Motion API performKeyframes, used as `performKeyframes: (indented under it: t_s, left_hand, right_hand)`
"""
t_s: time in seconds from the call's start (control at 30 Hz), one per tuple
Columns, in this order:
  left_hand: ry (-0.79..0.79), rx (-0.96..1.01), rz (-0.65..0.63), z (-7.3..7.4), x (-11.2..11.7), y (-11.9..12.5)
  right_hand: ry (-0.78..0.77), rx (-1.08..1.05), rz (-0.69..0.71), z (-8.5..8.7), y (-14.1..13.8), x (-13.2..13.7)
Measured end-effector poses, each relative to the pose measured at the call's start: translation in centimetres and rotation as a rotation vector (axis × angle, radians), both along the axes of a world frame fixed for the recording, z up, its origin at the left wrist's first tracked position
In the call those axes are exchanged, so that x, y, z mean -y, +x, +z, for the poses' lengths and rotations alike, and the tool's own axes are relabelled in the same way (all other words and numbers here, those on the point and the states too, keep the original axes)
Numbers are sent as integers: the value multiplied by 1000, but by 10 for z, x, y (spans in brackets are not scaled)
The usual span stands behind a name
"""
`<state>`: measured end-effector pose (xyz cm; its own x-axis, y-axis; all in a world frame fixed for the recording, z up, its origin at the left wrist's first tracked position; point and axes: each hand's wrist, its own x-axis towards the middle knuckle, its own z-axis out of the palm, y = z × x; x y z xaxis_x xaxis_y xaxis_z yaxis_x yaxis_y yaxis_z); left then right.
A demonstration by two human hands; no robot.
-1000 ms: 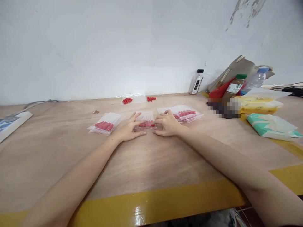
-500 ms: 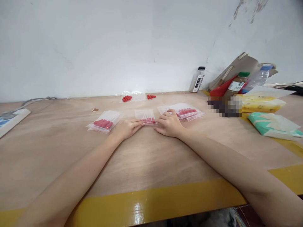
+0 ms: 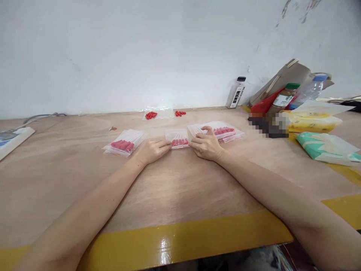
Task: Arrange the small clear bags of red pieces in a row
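A small clear zip bag [image 3: 176, 134] lies on the table between my hands, with several red finger-shaped pieces [image 3: 179, 142] in a row inside it. My left hand [image 3: 154, 150] is closed, pinching the bag's near left corner. At the near right corner, the fingers of my right hand [image 3: 206, 145] are pressed together on the same bag, with the index finger bent up. Left of my left hand is a stack of filled bags [image 3: 123, 144]. Another stack of filled bags [image 3: 224, 131] lies behind and beside my right hand, partly hidden by it.
Loose red pieces lie by the wall, some on a clear plastic sheet [image 3: 165, 113]. At right stand a black-capped bottle [image 3: 237, 93], a green-capped bottle [image 3: 282, 99], a grey bag [image 3: 296, 73] and tissue packs [image 3: 313, 145]. A power strip [image 3: 17, 141] is at the left edge.
My right hand has shifted slightly right to the bag's near right corner. The bag's red pieces and near edge now show more fully between my hands.
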<state>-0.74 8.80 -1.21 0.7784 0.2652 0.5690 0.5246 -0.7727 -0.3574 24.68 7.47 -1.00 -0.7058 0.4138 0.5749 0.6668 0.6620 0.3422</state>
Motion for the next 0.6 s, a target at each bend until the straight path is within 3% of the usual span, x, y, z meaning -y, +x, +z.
performKeyframes:
  t_s: [0.27, 0.43, 0.6]
  left_hand:
    - [24, 47, 49, 2, 6, 14]
    - [42, 132, -42, -3, 5, 35]
    - [62, 80, -64, -6, 2, 36]
  right_hand:
    - [0, -32, -1, -2, -4, -1]
    - [-17, -67, -3, -2, -15, 1]
    - [-26, -85, 10, 0, -21, 5]
